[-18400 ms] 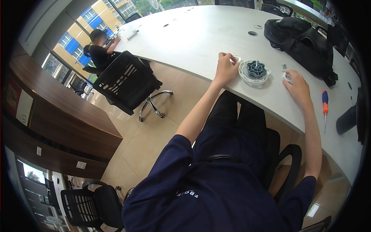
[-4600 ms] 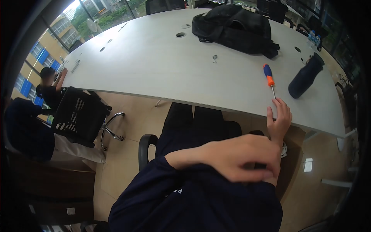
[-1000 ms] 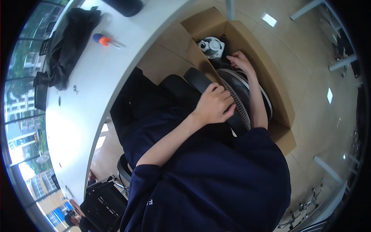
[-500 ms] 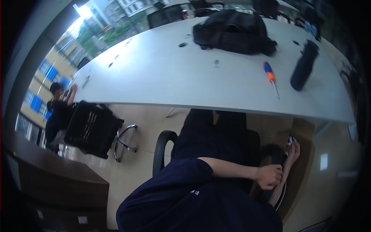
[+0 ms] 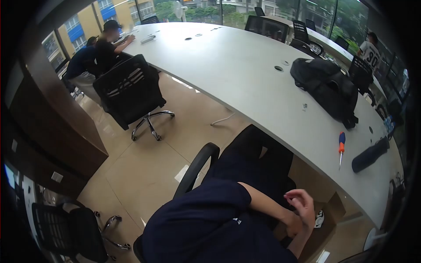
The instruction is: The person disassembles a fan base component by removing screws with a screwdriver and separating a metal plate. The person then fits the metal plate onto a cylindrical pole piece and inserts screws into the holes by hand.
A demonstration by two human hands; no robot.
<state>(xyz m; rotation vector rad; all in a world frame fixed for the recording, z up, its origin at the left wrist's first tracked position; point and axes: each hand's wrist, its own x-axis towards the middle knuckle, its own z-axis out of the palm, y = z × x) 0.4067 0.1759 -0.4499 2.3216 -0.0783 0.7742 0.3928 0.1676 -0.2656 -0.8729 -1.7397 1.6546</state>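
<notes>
My right hand [image 5: 303, 205] is raised beside the lap. Its fingers curve loosely apart, and I see nothing in them. My left forearm crosses the body, and my left hand [image 5: 294, 224] lies against my right wrist, its fingers hidden behind it. Just right of the hands, a small black-and-white thing [image 5: 319, 218] lies in an open cardboard box [image 5: 332, 215]; its kind is unclear. On the table above are a screwdriver [image 5: 341, 142] with an orange and blue handle and a dark bottle [image 5: 369, 155] lying on its side or leaning.
The long white table [image 5: 228, 70] runs across in front of me, bearing a black backpack [image 5: 326, 85]. An office chair [image 5: 129, 90] stands at left, another [image 5: 70, 228] at lower left. People [image 5: 107, 46] are at the table's far left end; another person [image 5: 369, 48] is at far right.
My right hand has drawn back from the black-and-white thing in the box and risen toward the lap. My left hand has shifted down to the right wrist. The view has swung left.
</notes>
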